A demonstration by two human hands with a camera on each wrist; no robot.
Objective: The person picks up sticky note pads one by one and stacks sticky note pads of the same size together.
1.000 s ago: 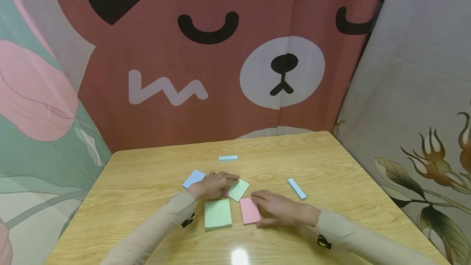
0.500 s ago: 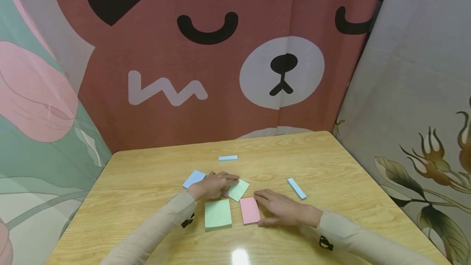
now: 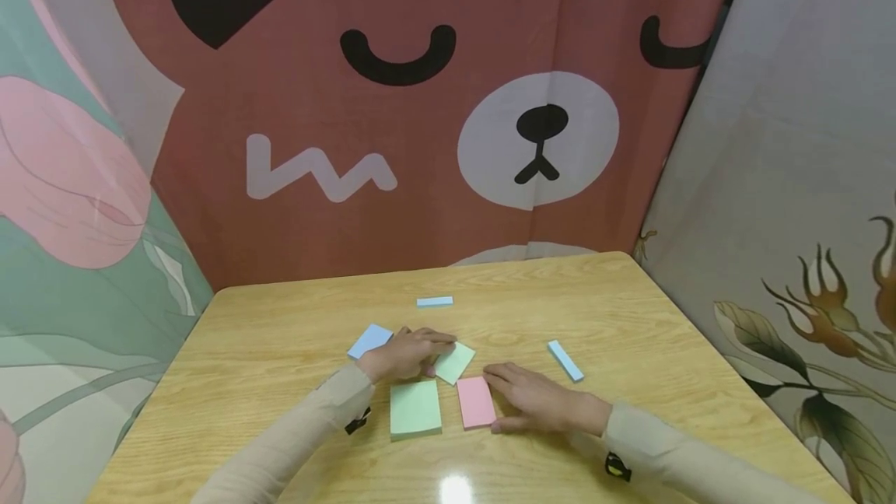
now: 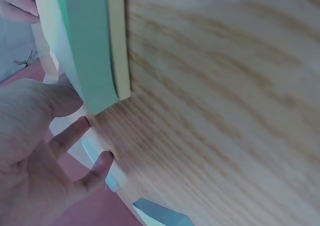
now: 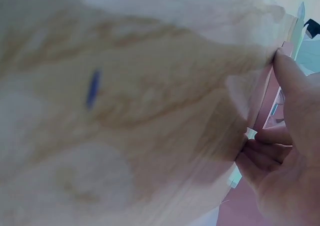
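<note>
My left hand (image 3: pixel 409 351) holds a small pale green sticky note pad (image 3: pixel 456 364) at its left side, thumb and forefinger at its edges. Other left fingers (image 4: pixel 98 171) reach down to the table in the left wrist view. My right hand (image 3: pixel 535 399) lies just right of a pink sticky note pad (image 3: pixel 477 403), with fingertips at its upper right corner and thumb at its lower right corner. The pink pad's side also shows beyond the thumb (image 5: pixel 287 68) in the right wrist view. A larger green sticky note pad (image 3: pixel 415 408) lies below the small one, left of the pink.
A blue sticky note pad (image 3: pixel 369 341) sits by my left wrist, partly covered. Narrow light blue strip pads lie at the back, one strip (image 3: pixel 435 302) in the middle and another strip (image 3: pixel 565 360) right. Fabric curtains (image 3: pixel 350 232) stand behind the wooden table (image 3: pixel 294 325).
My right hand has drawn slightly right, its fingers and thumb moving off the pink pad's face to its right corners. The left hand and the pads stay in place.
</note>
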